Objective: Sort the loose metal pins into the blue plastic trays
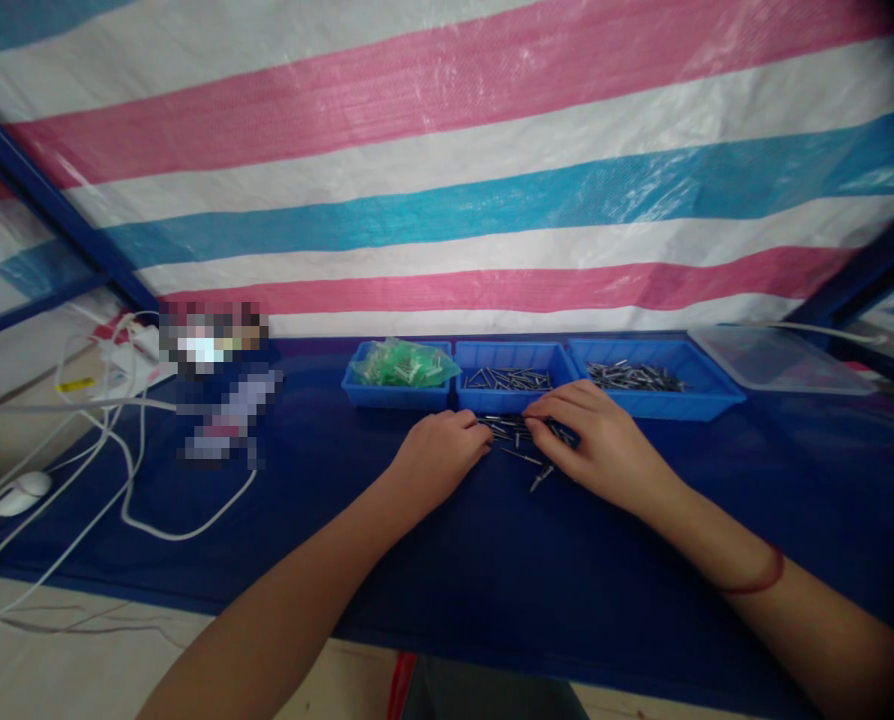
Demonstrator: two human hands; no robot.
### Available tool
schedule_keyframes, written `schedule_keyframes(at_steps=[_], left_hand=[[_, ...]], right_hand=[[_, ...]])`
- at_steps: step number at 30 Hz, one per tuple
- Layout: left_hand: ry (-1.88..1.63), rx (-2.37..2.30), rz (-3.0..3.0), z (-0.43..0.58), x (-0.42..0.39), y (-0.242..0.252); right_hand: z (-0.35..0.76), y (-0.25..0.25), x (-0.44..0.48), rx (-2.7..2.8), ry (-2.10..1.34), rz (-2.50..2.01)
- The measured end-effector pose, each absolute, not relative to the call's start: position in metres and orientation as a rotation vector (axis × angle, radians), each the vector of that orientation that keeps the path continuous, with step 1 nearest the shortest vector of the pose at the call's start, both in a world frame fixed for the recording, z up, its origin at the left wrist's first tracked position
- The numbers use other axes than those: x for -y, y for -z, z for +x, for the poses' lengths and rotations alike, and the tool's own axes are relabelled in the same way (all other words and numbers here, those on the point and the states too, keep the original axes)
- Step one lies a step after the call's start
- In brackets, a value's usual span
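Note:
A loose pile of thin metal pieces, which look like blind rivets (511, 430), lies on the dark blue tabletop between my hands. My left hand (447, 450) rests at the pile's left side, fingers curled together with the tips against the nearest pieces. Over the right part of the pile, my right hand (593, 440) has its thumb and forefinger drawn close in a pinch. What either hand holds, if anything, is hidden. One rivet (541, 478) lies apart at the near side. Behind the hands, a middle blue bin (514, 350) and a right blue bin (706, 400) contain more rivets.
A left blue bin (357, 392) holds a green plastic bag (406, 364). A clear plastic lid (781, 360) lies at the right. White cables (128, 480) and a white plug-like piece (23, 492) spread over the left side. A striped sheet (447, 210) hangs behind the table.

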State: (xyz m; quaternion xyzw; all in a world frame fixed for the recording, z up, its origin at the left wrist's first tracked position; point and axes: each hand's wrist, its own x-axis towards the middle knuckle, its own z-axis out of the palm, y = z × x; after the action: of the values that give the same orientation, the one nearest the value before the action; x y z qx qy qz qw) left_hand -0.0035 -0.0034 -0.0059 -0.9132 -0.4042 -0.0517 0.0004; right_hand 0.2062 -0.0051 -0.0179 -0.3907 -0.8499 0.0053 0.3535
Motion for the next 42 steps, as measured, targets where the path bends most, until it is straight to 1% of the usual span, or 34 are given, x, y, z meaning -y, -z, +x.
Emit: schedule_keyframes(at_steps=[5, 11, 17, 24, 28, 30, 33, 42], left_hand=[[0.166, 1.263, -2.844, -0.002, 0.003, 0.014], [0.406, 1.3, -2.897, -0.004, 0.003, 0.021], [0.895, 1.323, -3.121, 0.001, 0.005, 0.011], [1.564, 1.691, -3.06, 0.008, 0.007, 0.018], [1.915, 1.717, -3.071, 0.011, 0.006, 0.023], [2.02, 1.696, -3.057, 0.012, 0.006, 0.023], [2.034, 1.66, -3.052, 0.012, 0.007, 0.022], [1.828, 1.636, -3.092, 0.011, 0.01, 0.019]], right_hand=[[0.206, 0.019, 0.005, 2.225, -0.019, -1.006], [0.205, 0.019, 0.006, 2.233, -0.033, -1.001], [0.204, 0.02, 0.007, 2.321, -0.074, -0.972], [0.203, 0.015, 0.01, 2.337, -0.142, -0.971], [0.202, 0.013, 0.012, 2.282, -0.246, -1.001], [0.2, 0.013, 0.013, 2.273, -0.296, -1.002], [0.198, 0.013, 0.015, 2.27, -0.353, -0.996], [0.193, 0.019, 0.016, 2.176, -0.565, -0.977]])
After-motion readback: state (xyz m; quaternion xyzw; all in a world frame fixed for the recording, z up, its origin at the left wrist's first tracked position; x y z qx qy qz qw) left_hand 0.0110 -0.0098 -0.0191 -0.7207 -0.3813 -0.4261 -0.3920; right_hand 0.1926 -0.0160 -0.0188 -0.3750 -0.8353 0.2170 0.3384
